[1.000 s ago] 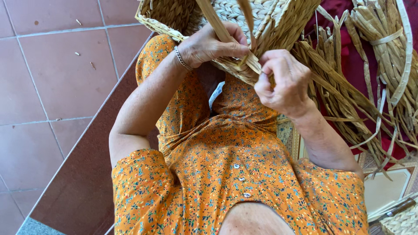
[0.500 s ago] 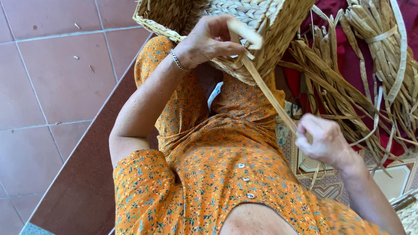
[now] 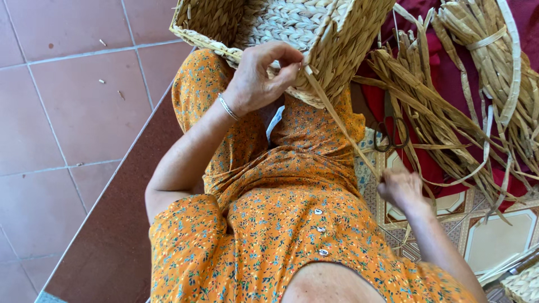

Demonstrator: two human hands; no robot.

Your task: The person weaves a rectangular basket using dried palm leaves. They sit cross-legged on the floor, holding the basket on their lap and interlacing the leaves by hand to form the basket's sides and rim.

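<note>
woven basket (image 3: 292, 25) on the lap; left hand (image 3: 259, 78) pinching its rim, right hand (image 3: 401, 189) below it, closed on a taut straw strand (image 3: 339, 120); dried straw bundle (image 3: 477, 84) beside the basket.

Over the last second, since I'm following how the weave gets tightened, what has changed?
The right hand left the basket and drew the strand down to the right, taut, away from the rim. The left hand stayed pinching the strand at the rim. The basket, scissors and loose reeds kept their places.
</note>
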